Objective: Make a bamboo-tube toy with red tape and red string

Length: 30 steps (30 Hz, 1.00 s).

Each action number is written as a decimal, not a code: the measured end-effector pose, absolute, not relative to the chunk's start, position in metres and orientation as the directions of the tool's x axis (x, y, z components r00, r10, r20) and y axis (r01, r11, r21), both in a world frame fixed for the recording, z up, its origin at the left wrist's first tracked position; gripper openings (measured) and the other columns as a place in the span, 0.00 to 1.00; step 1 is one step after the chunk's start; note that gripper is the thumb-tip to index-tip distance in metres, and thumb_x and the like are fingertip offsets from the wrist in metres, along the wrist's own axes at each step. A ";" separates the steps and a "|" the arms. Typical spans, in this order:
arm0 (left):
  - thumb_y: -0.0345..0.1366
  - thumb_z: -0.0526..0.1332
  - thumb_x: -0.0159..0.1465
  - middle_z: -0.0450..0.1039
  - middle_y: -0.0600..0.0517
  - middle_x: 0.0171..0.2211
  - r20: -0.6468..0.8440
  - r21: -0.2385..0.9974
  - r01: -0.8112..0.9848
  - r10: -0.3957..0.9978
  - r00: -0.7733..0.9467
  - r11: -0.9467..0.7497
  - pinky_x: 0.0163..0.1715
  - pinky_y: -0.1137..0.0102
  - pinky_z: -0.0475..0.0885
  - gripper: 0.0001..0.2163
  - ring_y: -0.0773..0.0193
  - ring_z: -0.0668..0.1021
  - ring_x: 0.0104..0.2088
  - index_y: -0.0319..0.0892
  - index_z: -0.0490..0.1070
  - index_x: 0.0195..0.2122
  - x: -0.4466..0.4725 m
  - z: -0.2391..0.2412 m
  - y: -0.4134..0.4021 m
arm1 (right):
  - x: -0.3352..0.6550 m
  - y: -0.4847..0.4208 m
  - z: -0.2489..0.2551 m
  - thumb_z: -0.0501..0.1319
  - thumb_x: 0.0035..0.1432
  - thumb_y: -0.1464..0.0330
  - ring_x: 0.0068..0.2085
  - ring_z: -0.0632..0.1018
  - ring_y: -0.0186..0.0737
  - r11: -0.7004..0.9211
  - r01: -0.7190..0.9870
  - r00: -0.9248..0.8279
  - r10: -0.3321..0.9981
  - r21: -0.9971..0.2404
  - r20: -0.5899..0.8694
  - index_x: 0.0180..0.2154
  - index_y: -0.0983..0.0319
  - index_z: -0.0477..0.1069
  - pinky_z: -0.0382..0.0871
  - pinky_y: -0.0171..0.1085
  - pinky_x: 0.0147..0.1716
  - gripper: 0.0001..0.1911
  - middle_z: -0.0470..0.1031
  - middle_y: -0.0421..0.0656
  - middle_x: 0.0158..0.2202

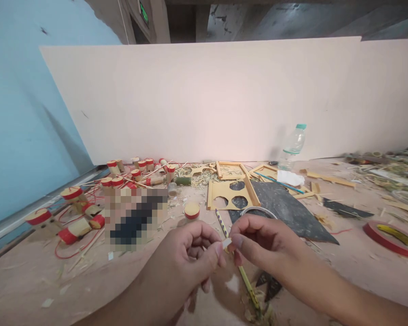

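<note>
Forearms [127,290] converging, left hand [182,256] and right hand [272,249] pinched a white strip [227,243], its length crosswise between them, thumb to thumb.

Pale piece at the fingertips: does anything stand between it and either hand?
Nothing visible does: the left hand and right hand pinch the small pale piece from opposite sides, its uncovered part showing between them.

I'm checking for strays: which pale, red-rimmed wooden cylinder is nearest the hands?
The pale, red-rimmed wooden cylinder just beyond the left hand; it stands apart, while the others are farther left.
</note>
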State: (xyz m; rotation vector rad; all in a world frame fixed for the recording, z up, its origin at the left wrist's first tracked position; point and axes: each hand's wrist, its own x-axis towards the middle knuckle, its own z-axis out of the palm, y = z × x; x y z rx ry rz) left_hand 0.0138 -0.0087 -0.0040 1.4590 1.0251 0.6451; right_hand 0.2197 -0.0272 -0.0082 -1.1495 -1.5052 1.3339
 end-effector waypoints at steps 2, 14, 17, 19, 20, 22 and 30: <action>0.44 0.65 0.67 0.74 0.59 0.24 -0.158 0.974 0.216 0.874 0.459 0.063 0.09 0.82 0.57 0.09 0.76 0.64 0.12 0.44 0.73 0.36 0.014 -0.004 -0.009 | 0.219 -0.027 -0.008 0.68 0.63 0.61 0.33 0.75 0.37 0.028 0.127 -0.258 0.966 -0.992 -0.005 0.33 0.60 0.76 0.67 0.33 0.34 0.09 0.78 0.38 0.29; 0.46 0.63 0.70 0.66 0.63 0.18 -0.149 0.958 0.285 0.882 0.446 0.018 0.11 0.80 0.56 0.10 0.73 0.61 0.12 0.47 0.69 0.41 0.013 -0.007 -0.010 | 0.217 -0.026 -0.007 0.66 0.61 0.57 0.31 0.70 0.37 0.050 0.191 -0.234 0.972 -0.980 0.004 0.34 0.61 0.75 0.63 0.34 0.31 0.13 0.72 0.38 0.29; 0.49 0.64 0.70 0.62 0.65 0.17 -0.127 0.953 0.302 0.876 0.466 -0.023 0.13 0.80 0.57 0.12 0.73 0.61 0.14 0.46 0.71 0.43 0.012 -0.004 -0.011 | 0.218 -0.027 -0.007 0.66 0.62 0.57 0.32 0.70 0.38 0.069 0.194 -0.244 0.969 -0.979 0.020 0.34 0.61 0.75 0.64 0.34 0.31 0.13 0.72 0.39 0.29; 0.51 0.64 0.70 0.61 0.64 0.17 -0.116 0.940 0.336 0.873 0.474 -0.057 0.14 0.80 0.56 0.14 0.73 0.62 0.15 0.45 0.72 0.43 0.011 -0.002 -0.012 | 0.219 -0.028 -0.007 0.66 0.63 0.58 0.32 0.71 0.38 0.078 0.199 -0.248 0.968 -0.977 0.027 0.34 0.60 0.75 0.65 0.34 0.32 0.12 0.73 0.39 0.29; 0.52 0.64 0.71 0.62 0.63 0.17 -0.122 0.936 0.348 0.872 0.474 -0.059 0.14 0.80 0.57 0.15 0.73 0.62 0.15 0.44 0.73 0.43 0.011 -0.001 -0.012 | 0.219 -0.028 -0.008 0.66 0.63 0.59 0.32 0.71 0.38 0.083 0.200 -0.248 0.968 -0.976 0.032 0.34 0.60 0.75 0.65 0.35 0.32 0.12 0.73 0.39 0.30; 0.53 0.63 0.71 0.64 0.62 0.19 -0.134 0.933 0.357 0.873 0.468 -0.048 0.14 0.79 0.58 0.16 0.72 0.63 0.15 0.44 0.74 0.43 0.009 -0.002 -0.012 | 0.219 -0.028 -0.009 0.65 0.65 0.59 0.32 0.71 0.38 0.100 0.210 -0.248 0.968 -0.973 0.046 0.35 0.60 0.76 0.64 0.35 0.32 0.11 0.73 0.38 0.30; 0.51 0.62 0.72 0.68 0.61 0.22 -0.126 0.926 0.374 0.892 0.435 -0.052 0.14 0.79 0.61 0.13 0.73 0.67 0.14 0.46 0.74 0.42 0.006 -0.008 -0.009 | 0.218 -0.029 -0.009 0.64 0.66 0.62 0.33 0.74 0.38 0.197 0.292 -0.229 0.965 -0.936 0.132 0.34 0.58 0.76 0.65 0.35 0.32 0.09 0.75 0.38 0.30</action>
